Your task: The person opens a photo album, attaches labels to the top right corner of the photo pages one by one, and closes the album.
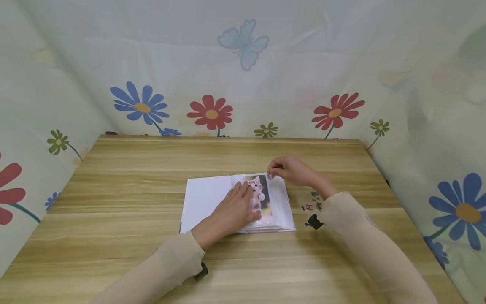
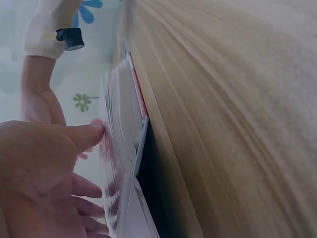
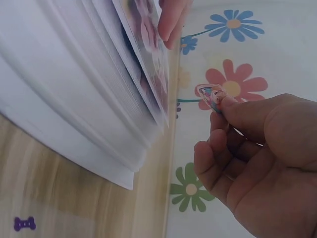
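A photo album (image 1: 205, 198) lies open on the wooden table, its white inside cover to the left and a stack of sleeved pages to the right. Its top page holds a kitten photo (image 1: 262, 196). My left hand (image 1: 232, 211) rests on that page with fingers extended, covering part of the photo. Above the album's upper right corner, my right hand (image 1: 292, 170) pinches a small colourful sticker (image 3: 212, 95) between thumb and fingertips. In the right wrist view the sticker shows a cartoon figure and stands apart from the page edges.
Right of the album lies a clear sheet with several small stickers (image 1: 309, 207), partly under the right forearm. A purple bone-shaped sticker (image 3: 25, 224) shows near the album's edge. Flower-printed cloth (image 1: 243, 84) encloses the table (image 1: 125, 190) at the back and sides.
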`<state>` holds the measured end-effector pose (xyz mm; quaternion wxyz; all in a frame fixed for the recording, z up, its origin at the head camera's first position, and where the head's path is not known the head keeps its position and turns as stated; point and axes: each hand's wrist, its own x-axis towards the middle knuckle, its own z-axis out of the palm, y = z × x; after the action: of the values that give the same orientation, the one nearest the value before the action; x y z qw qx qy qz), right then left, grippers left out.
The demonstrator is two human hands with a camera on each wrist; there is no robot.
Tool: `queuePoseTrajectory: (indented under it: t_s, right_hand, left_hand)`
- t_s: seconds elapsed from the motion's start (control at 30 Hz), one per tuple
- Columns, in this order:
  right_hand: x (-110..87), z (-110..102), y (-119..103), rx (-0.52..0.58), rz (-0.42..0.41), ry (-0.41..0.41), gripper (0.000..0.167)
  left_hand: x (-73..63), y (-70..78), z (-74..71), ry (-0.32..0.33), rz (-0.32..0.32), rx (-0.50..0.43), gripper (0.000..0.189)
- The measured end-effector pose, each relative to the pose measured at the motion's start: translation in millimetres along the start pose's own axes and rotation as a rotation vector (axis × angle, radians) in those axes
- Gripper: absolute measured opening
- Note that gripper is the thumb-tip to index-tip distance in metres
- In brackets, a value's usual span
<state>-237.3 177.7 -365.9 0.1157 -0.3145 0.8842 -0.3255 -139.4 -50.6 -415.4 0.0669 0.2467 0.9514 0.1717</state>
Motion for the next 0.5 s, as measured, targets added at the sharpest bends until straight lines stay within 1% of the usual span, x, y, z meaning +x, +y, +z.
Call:
queuePoseTrajectory:
  t_s: [0.1, 0.23, 0.4, 0.5]
  right_hand:
    - [6.7, 3, 0, 0.018, -0.003, -0.018, 0.015]
    - [14.9, 7, 3, 0.021, 0.005, -0.033, 0.014]
    - [23.7, 11, 7, 0.009, 0.026, -0.054, 0.014]
    - [28.2, 14, 9, 0.020, 0.041, -0.068, 0.014]
  left_hand:
    - [-0.4, -1.9, 1.5, -0.013, 0.013, -0.001, 0.080]
    - [-0.4, -2.5, 2.3, -0.014, 0.035, 0.014, 0.078]
    - [1.6, -0.5, 2.9, -0.034, 0.034, 0.059, 0.078]
    - [3.0, 1.2, 2.8, -0.043, 0.027, 0.090, 0.077]
